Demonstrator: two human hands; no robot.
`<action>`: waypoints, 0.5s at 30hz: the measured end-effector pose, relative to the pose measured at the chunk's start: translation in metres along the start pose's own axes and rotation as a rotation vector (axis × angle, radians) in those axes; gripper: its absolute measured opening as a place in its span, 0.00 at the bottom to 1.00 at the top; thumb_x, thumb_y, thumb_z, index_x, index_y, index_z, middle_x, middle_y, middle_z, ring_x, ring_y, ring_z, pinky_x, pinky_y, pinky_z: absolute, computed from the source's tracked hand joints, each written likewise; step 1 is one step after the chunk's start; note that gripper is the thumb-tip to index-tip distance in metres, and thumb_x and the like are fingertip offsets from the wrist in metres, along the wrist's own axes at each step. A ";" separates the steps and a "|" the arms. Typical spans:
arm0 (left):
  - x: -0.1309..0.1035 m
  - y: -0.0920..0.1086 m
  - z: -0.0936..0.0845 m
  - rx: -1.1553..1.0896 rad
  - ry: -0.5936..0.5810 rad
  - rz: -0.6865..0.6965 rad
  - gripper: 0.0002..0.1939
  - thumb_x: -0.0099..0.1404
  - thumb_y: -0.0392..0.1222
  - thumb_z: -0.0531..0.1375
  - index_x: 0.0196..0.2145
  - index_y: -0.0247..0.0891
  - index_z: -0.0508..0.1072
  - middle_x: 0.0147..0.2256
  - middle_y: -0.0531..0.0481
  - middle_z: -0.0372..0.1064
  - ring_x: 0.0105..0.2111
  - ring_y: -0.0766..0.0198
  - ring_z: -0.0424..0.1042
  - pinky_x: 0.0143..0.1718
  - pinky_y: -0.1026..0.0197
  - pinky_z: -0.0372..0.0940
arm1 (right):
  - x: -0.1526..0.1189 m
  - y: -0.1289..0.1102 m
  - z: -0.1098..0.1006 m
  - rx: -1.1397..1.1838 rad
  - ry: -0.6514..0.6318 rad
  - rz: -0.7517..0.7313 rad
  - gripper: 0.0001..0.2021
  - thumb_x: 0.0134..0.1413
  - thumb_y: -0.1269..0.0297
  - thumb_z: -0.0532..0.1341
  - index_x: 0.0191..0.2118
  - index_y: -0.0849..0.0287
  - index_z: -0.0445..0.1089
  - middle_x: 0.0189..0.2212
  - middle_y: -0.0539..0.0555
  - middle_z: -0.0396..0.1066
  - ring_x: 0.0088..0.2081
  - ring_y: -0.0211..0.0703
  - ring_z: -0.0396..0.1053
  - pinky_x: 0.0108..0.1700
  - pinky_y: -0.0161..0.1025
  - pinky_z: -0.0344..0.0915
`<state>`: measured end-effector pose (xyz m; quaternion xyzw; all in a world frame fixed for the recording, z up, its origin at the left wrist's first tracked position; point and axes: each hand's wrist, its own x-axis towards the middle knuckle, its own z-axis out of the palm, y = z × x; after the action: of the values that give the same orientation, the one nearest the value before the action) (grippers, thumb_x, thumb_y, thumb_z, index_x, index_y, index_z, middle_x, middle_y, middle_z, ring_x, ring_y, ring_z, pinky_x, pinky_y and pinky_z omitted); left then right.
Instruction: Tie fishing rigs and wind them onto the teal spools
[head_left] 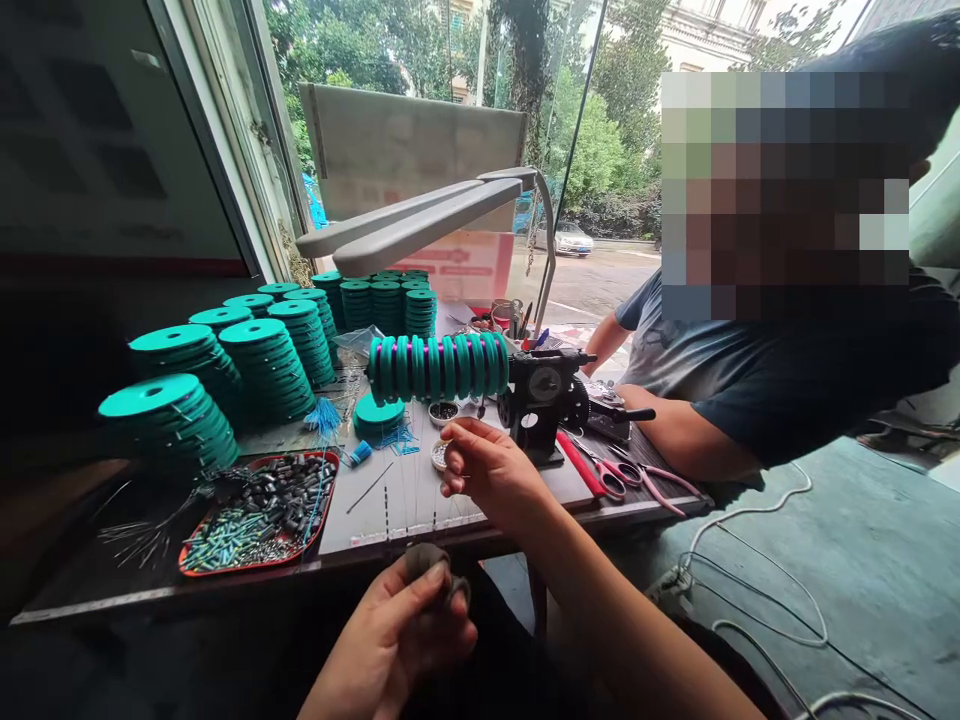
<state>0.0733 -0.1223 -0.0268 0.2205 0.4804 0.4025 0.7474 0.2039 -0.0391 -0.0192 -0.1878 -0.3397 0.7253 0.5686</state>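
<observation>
My left hand [409,610], low in front of the table edge, is closed on a dark grey crumpled rag [427,562]. My right hand [487,468] is raised above the table edge, thumb and fingers pinched together; what they hold is too fine to make out. Just beyond it, a row of teal foam spools [439,366] sits on the shaft of a black hand-crank winder [544,395]. Thin fishing lines with small dark beads [386,510] run down from the spools towards the table edge.
Stacks of wound teal spools [266,360] stand at the left. A red-rimmed tray [330,515] holds dark weights and small teal parts. Scissors [609,480] and pliers [660,478] lie right of the winder. A lamp [427,225] overhangs the table; a co-worker [810,370] leans in at the right.
</observation>
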 end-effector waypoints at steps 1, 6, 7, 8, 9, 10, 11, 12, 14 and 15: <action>-0.001 -0.002 -0.002 -0.004 0.011 -0.013 0.10 0.45 0.37 0.67 0.26 0.35 0.70 0.19 0.50 0.71 0.20 0.66 0.69 0.27 0.61 0.67 | 0.000 0.000 0.000 0.000 0.001 0.001 0.11 0.41 0.61 0.66 0.28 0.62 0.68 0.13 0.44 0.63 0.15 0.30 0.60 0.21 0.32 0.64; -0.004 -0.009 -0.009 -0.025 0.018 -0.064 0.13 0.43 0.38 0.69 0.26 0.36 0.69 0.19 0.50 0.71 0.19 0.65 0.70 0.24 0.64 0.64 | 0.001 0.000 -0.002 -0.016 0.033 0.005 0.12 0.39 0.61 0.67 0.27 0.63 0.68 0.13 0.44 0.63 0.14 0.30 0.61 0.21 0.32 0.65; -0.004 -0.010 -0.009 -0.022 0.013 -0.070 0.13 0.43 0.38 0.69 0.26 0.36 0.69 0.19 0.50 0.71 0.19 0.65 0.70 0.23 0.64 0.64 | 0.001 -0.001 -0.003 -0.025 0.041 0.005 0.12 0.38 0.61 0.67 0.27 0.63 0.68 0.13 0.44 0.63 0.14 0.30 0.61 0.21 0.32 0.65; -0.003 -0.010 -0.010 -0.022 0.011 -0.074 0.14 0.42 0.39 0.69 0.26 0.36 0.69 0.19 0.50 0.72 0.19 0.64 0.70 0.23 0.64 0.64 | 0.001 -0.001 -0.004 -0.036 0.051 0.005 0.12 0.38 0.61 0.67 0.27 0.63 0.68 0.14 0.44 0.64 0.15 0.31 0.62 0.22 0.33 0.66; -0.003 -0.010 -0.010 -0.023 0.010 -0.083 0.14 0.42 0.39 0.69 0.26 0.36 0.69 0.19 0.50 0.72 0.19 0.64 0.70 0.23 0.64 0.63 | 0.000 -0.002 -0.005 -0.049 0.059 0.006 0.12 0.38 0.60 0.67 0.28 0.63 0.68 0.14 0.45 0.65 0.16 0.32 0.64 0.23 0.34 0.66; -0.002 -0.010 -0.009 -0.029 0.011 -0.090 0.15 0.41 0.39 0.70 0.26 0.36 0.69 0.18 0.50 0.72 0.19 0.64 0.70 0.23 0.64 0.63 | -0.001 -0.003 -0.006 -0.065 0.065 0.011 0.13 0.39 0.60 0.67 0.29 0.63 0.69 0.16 0.46 0.66 0.17 0.33 0.66 0.25 0.35 0.67; -0.001 -0.010 -0.009 -0.038 0.012 -0.096 0.16 0.39 0.39 0.70 0.26 0.36 0.69 0.18 0.50 0.72 0.18 0.64 0.70 0.23 0.64 0.63 | -0.002 -0.005 -0.007 -0.082 0.065 0.020 0.13 0.39 0.60 0.67 0.30 0.64 0.69 0.17 0.48 0.68 0.19 0.35 0.68 0.27 0.36 0.68; 0.000 -0.010 -0.009 -0.049 0.012 -0.102 0.17 0.38 0.39 0.71 0.25 0.36 0.69 0.18 0.50 0.72 0.18 0.65 0.70 0.23 0.64 0.63 | -0.003 -0.006 -0.007 -0.094 0.061 0.035 0.14 0.40 0.60 0.67 0.31 0.64 0.69 0.19 0.49 0.69 0.21 0.36 0.69 0.29 0.37 0.68; 0.003 -0.011 -0.010 -0.073 0.000 -0.105 0.17 0.37 0.39 0.71 0.25 0.36 0.69 0.18 0.50 0.71 0.18 0.65 0.69 0.23 0.64 0.63 | -0.006 -0.008 -0.006 -0.094 0.047 0.070 0.16 0.40 0.60 0.67 0.35 0.64 0.69 0.22 0.52 0.72 0.25 0.39 0.71 0.33 0.39 0.68; 0.004 -0.012 -0.010 -0.082 -0.015 -0.104 0.17 0.38 0.39 0.71 0.25 0.36 0.70 0.18 0.50 0.71 0.18 0.66 0.69 0.23 0.64 0.63 | -0.007 -0.009 -0.005 -0.083 0.042 0.085 0.17 0.39 0.60 0.67 0.36 0.64 0.69 0.24 0.53 0.72 0.27 0.41 0.72 0.34 0.41 0.68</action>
<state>0.0700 -0.1266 -0.0422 0.1675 0.4685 0.3808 0.7794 0.2152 -0.0435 -0.0169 -0.2410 -0.3492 0.7299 0.5359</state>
